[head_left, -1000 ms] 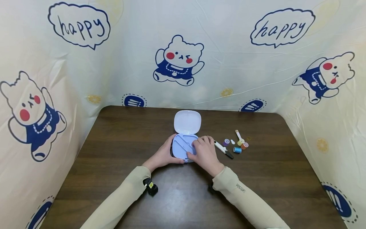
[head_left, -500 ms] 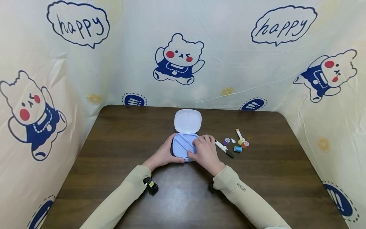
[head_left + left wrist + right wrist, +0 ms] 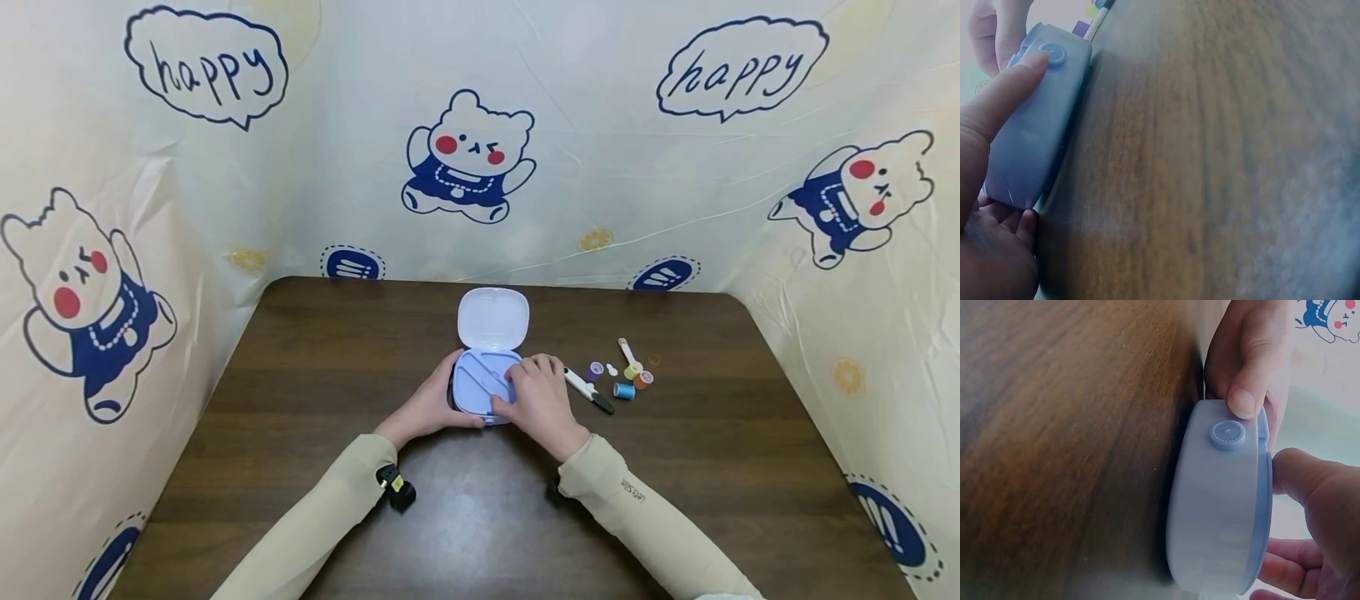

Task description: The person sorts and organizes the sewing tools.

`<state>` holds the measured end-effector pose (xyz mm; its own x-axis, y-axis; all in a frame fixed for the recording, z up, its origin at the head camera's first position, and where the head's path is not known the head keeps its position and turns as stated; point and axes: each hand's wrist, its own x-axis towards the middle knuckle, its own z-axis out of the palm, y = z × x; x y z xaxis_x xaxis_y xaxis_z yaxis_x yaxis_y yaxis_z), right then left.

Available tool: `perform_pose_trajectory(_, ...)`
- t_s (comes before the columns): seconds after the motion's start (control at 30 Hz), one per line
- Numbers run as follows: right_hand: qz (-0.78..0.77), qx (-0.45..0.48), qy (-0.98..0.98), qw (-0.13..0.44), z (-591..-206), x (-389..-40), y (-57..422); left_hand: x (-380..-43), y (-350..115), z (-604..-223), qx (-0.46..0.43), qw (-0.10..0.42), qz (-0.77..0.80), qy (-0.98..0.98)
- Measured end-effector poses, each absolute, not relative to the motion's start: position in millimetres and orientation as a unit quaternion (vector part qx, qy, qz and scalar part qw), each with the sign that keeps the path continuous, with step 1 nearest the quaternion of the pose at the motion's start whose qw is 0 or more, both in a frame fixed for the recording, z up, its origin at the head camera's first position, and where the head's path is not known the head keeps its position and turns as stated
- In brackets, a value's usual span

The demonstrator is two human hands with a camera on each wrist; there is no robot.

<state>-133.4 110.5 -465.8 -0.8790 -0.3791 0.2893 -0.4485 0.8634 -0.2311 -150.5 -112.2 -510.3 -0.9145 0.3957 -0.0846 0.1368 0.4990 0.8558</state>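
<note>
A light blue sewing case (image 3: 1210, 500) lies on the table, its pale lid (image 3: 492, 318) raised at the back. A blue tray (image 3: 476, 383) with slanted dividers fills its top. My left hand (image 3: 431, 404) grips the case, fingers along the left side and thumb on the front wall by the round button (image 3: 1227, 434). At the right edge, my right hand (image 3: 542, 404) holds the tray, its thumb on the tray's face and its fingers bent over the right rim. The head view hides what lies under that hand.
Right of the case lie a white tool with a black end (image 3: 588, 390), a blue thread spool (image 3: 623, 392), a purple spool (image 3: 595, 372), an orange spool (image 3: 642, 380), a small white piece (image 3: 612, 370) and a thin yellow ring (image 3: 655, 360). A printed cloth (image 3: 585, 150) surrounds the brown table (image 3: 315, 350).
</note>
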Motion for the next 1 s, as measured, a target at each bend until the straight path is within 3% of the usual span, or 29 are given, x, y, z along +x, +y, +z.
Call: perform_pose_trajectory(1.0, 0.147, 0.180, -0.969, 0.087, -450.5, -129.1, 134.8, -150.6, -112.7, -511.3, 0.158, 0.138, 0.475, 0.855)
